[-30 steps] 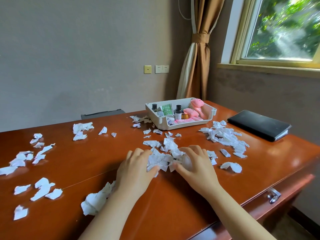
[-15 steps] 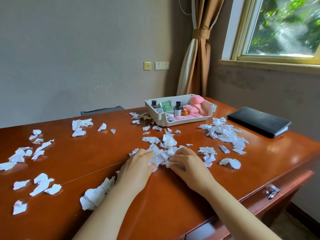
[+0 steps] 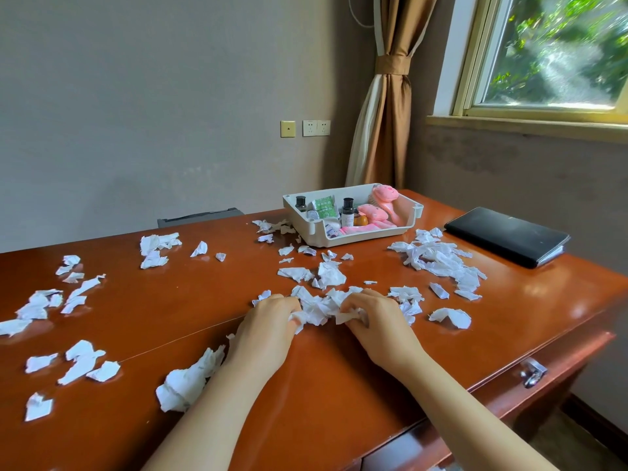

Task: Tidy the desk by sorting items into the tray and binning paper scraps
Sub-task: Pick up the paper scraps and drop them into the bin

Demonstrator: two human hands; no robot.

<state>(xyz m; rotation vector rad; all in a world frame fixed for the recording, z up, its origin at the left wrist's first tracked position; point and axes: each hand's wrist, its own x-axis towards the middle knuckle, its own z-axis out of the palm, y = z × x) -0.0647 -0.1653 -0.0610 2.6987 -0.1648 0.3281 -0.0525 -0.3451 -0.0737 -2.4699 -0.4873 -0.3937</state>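
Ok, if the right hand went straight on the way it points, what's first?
The scrap pile it grips. The right hand points left and slightly away, so past that paper it would probably meet the left hand.

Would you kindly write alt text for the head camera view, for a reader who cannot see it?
A person's left hand and right hand gather a pile of white paper scraps on a wooden desk. More scraps lie scattered across it; behind them stands a white tray of bottles and pink items, with a black folder to its right.
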